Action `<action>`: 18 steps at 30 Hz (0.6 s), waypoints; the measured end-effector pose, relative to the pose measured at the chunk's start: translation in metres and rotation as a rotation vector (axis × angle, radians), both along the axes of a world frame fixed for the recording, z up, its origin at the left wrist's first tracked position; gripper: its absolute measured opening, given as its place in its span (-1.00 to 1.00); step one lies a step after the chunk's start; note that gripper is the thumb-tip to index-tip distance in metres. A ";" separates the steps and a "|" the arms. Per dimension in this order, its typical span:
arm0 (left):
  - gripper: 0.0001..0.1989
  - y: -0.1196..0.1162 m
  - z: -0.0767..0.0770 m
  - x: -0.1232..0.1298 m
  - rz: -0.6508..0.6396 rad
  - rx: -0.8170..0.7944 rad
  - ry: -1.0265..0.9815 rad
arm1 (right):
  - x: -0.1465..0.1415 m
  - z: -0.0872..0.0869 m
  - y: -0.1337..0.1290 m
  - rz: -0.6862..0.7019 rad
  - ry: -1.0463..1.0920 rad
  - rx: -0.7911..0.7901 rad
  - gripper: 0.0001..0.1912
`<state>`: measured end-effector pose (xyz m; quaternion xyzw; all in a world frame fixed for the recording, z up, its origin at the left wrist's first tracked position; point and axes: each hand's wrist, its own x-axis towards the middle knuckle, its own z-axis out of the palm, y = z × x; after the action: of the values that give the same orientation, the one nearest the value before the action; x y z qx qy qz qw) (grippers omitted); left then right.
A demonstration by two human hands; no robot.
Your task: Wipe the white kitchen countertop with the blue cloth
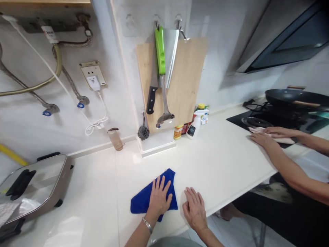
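My left hand (159,199), with a silver bracelet at the wrist, lies flat with its fingers spread over a blue cloth (144,199). The cloth rests partly folded on the white countertop (221,157). To the right of the cloth, near the counter's front edge, my right hand (194,208) rests palm down on the bare surface. Its fingers are extended and slightly bent, lying close together, with nothing visible under them. The two hands are apart, and the right one does not touch the cloth.
At right, another person's hands (266,136) press a pale cloth beside the stove (246,120), which bears a wok (290,96). A spray bottle (194,127) stands by the wall, below a hanging cutting board (190,75), knife (151,99) and ladle (164,99). A lidded electric pan (55,187) sits left.
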<state>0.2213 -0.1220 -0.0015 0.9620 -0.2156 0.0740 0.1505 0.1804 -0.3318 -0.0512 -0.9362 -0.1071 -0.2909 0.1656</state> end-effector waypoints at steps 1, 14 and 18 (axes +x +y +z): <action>-0.34 -0.004 0.002 -0.004 -0.049 -0.006 0.019 | 0.000 -0.001 0.000 0.001 0.000 0.007 -0.49; -0.44 0.018 0.012 -0.014 -0.238 -0.043 0.025 | 0.001 -0.007 -0.003 0.012 -0.013 0.062 -0.41; -0.55 0.087 -0.001 -0.015 0.093 -0.063 -0.071 | 0.001 -0.007 -0.004 0.001 -0.005 0.067 -0.46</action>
<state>0.2059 -0.0347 -0.0027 0.9626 -0.1733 0.1217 0.1692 0.1810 -0.3357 -0.0583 -0.9293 -0.0983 -0.2966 0.1970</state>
